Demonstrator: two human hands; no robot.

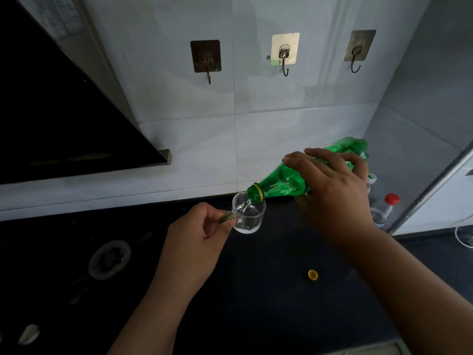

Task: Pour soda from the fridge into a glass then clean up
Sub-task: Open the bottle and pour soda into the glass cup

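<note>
The right hand (330,185) grips the tipped green bottle (286,179). Soda runs into the glass (249,213). The left hand (197,234) pinches its handle. The yellow cap (312,274) lies on the counter (268,290).

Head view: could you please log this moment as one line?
phase: pouring | right hand: tilting green bottle | left hand: holding glass by handle | yellow cap: on counter

Three wall hooks (285,53), black range hood (64,111), gas burner (109,260), red-capped bottle (387,207) by the wall.
</note>
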